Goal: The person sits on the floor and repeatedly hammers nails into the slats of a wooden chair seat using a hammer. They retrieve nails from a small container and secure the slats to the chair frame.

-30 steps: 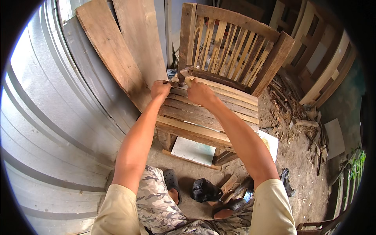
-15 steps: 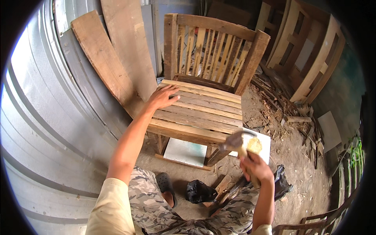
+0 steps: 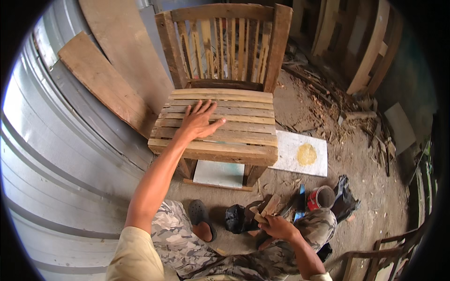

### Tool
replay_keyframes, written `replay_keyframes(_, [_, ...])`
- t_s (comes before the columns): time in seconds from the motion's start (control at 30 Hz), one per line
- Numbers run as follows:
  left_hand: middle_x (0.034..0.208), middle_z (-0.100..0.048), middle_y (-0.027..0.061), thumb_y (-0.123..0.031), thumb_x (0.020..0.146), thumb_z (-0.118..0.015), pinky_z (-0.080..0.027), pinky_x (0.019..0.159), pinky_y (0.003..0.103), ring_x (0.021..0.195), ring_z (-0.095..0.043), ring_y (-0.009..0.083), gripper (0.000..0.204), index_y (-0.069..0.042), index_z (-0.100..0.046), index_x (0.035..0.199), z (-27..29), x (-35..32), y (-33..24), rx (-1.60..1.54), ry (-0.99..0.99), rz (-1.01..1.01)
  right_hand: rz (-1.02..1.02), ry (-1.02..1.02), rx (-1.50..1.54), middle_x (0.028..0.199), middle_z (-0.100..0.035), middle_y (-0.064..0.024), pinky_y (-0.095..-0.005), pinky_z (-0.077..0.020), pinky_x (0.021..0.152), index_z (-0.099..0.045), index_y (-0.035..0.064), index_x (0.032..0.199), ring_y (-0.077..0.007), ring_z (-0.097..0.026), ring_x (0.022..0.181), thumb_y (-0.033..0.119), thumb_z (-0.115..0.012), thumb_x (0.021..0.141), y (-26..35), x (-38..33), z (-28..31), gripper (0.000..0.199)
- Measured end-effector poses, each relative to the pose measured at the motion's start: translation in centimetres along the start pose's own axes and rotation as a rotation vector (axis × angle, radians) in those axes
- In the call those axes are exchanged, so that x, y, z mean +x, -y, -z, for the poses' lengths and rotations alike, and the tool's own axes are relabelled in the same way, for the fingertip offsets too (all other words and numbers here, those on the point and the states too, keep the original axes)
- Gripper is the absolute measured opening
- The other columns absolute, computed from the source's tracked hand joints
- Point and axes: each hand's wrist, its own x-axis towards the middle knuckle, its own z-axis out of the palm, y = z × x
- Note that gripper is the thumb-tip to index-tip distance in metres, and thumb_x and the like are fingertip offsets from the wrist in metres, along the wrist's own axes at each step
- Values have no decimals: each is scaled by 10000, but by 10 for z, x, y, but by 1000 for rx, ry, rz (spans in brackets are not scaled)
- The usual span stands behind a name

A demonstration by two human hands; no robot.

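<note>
My left hand (image 3: 199,122) lies flat on the slatted seat of a wooden chair (image 3: 262,124), its fingers spread and holding nothing. The chair's tall back with upright slats stands on the far side of the seat. My right hand (image 3: 279,228) is low over my right thigh, apart from the chair. Its fingers are closed round the pale wooden handle of a hammer (image 3: 259,216); the hammer head is hard to make out against the dark things behind it. Beside this hand, a black plastic bag (image 3: 236,219) lies on the ground.
A white board (image 3: 290,161) with a yellow patch lies right of the chair. Near my right knee are a red can (image 3: 315,199) and another black bag (image 3: 349,201). Planks (image 3: 101,77) lean at the metal wall on the left. Wood scraps (image 3: 358,115) litter the ground at right.
My right hand has lowered the hammer from beside the seat's front corner to above my thigh. My left hand has slid toward the middle of the seat. The view has shifted too.
</note>
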Motion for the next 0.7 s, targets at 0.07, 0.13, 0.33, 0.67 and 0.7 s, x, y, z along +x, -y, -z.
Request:
replay_keyframes(0.07, [1632,-102,37,-810,857,-253,-44,1224,501,1505,-61,272,928,-218,-160,1565,4,-8,-4,2,16,47,-43,60,-29,914,-653,-319,-504,-494,824,-591,-77,1038,-476,-634,920,399,-573,923,9,3,1,490])
replay_keyframes(0.13, [1631,-105,48,-808,863,-245,-59,1225,495,1505,-63,262,923,-216,-162,1565,4,-8,-15,46,-3,83,-48,69,-76,899,-659,-306,-497,-505,817,-590,-85,1014,-466,-645,899,402,-584,914,9,4,-1,497])
replay_keyframes(0.33, [1623,-158,65,-755,903,-271,-99,1225,443,1501,-112,265,897,-138,-220,1551,-4,-25,-21,40,-100,70,18,-58,-192,796,-657,-286,-518,-511,737,-590,-74,1040,-450,-659,802,383,-577,923,1,0,-11,472])
replay_keyframes(0.67, [1508,-408,126,-462,986,-453,-201,1169,500,1426,-317,303,615,-43,-436,1436,-68,-114,-67,11,-672,-29,-30,-125,-273,816,-687,-180,-452,-554,671,-585,126,1176,-347,-696,791,278,-624,863,-1,-32,-6,350])
replay_keyframes(0.7, [1498,-418,127,-460,986,-451,-194,1166,512,1423,-319,309,606,-45,-447,1427,-77,-117,-72,3,-733,-5,-58,-83,-269,818,-687,-174,-455,-551,669,-587,123,1164,-350,-695,792,252,-625,847,-3,-32,-7,344])
